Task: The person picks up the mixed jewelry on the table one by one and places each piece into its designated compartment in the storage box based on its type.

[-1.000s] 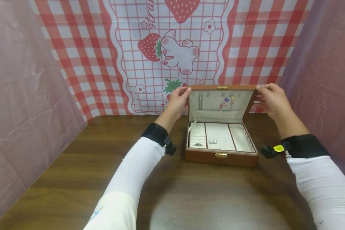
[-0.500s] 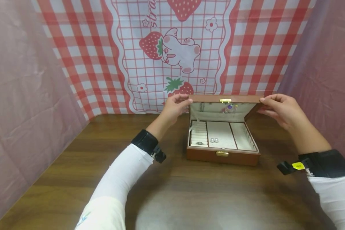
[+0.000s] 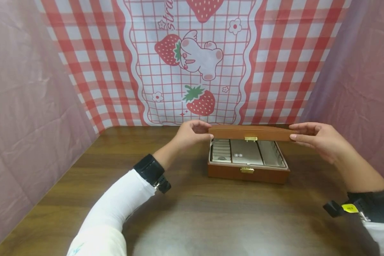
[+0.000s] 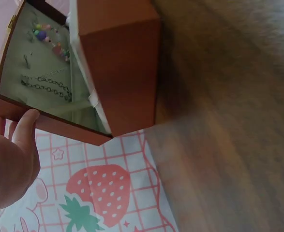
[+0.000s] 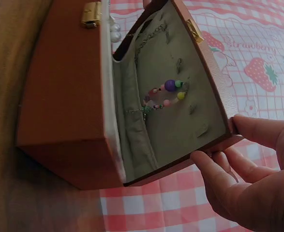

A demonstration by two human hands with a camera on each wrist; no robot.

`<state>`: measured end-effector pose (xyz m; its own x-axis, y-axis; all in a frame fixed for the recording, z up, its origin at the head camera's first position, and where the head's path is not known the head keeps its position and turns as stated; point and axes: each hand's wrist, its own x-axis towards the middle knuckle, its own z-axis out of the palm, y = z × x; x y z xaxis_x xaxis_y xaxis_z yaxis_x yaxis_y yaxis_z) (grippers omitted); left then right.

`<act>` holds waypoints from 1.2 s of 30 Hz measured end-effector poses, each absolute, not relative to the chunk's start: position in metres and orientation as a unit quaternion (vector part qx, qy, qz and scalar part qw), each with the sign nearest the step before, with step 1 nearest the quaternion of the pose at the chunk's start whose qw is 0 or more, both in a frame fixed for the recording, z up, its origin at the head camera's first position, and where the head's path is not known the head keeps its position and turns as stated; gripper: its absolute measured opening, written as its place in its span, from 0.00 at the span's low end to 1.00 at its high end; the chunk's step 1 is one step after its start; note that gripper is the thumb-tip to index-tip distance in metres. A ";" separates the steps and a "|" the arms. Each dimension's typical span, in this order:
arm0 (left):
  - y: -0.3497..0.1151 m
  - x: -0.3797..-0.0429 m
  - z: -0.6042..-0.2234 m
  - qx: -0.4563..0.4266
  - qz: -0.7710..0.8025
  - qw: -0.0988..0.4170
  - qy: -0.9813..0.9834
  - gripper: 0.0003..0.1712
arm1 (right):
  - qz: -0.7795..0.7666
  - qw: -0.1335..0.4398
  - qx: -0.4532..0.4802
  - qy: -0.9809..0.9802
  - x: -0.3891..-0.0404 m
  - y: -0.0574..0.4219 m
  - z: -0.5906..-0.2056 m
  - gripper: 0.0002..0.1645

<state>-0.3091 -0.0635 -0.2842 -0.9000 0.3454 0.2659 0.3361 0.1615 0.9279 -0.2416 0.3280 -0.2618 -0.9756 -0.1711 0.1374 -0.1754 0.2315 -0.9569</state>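
A brown jewelry box [image 3: 224, 172] stands on the table with its lid [image 3: 227, 133] tilted partway down over the tray. My left hand [image 3: 191, 135] pinches the lid's left front corner, and my right hand [image 3: 328, 142] pinches the right one. Under the lid, two pearl-like studs [image 3: 238, 155] sit in the middle section and a ring [image 3: 222, 158] lies in the ring rolls at left. Inside the lid hang a colorful bead bracelet [image 5: 170, 86] and a silver chain [image 4: 47, 87]. The back of the tray is hidden by the lid.
The wooden table [image 3: 179, 213] runs in front of the box and to its left. A checked strawberry cloth [image 3: 108, 71] hangs behind, with pink curtains [image 3: 25, 106] at both sides.
Both hands have brought the lid down and forward from nearly upright, so it covers more of the tray. The box's base stays in place.
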 end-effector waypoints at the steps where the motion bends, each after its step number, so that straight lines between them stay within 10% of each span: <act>1: -0.064 -0.308 -0.286 0.225 0.603 0.004 0.765 0.20 | 0.581 0.006 0.105 -0.807 -0.240 0.328 -0.263 0.15; 16: -0.064 -0.289 -0.306 0.239 0.527 0.000 0.816 0.19 | 0.429 0.025 0.103 -0.897 -0.227 0.320 -0.285 0.31; 36: -0.060 -0.280 -0.318 0.263 0.485 -0.012 0.834 0.17 | 0.375 0.030 0.115 -0.920 -0.218 0.311 -0.298 0.29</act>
<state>-0.2800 -0.0604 -0.3177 -0.8614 0.4268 0.2753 0.4503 0.3913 0.8025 -0.2180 0.3112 -0.2976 -0.9719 -0.1886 0.1411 -0.2335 0.6931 -0.6820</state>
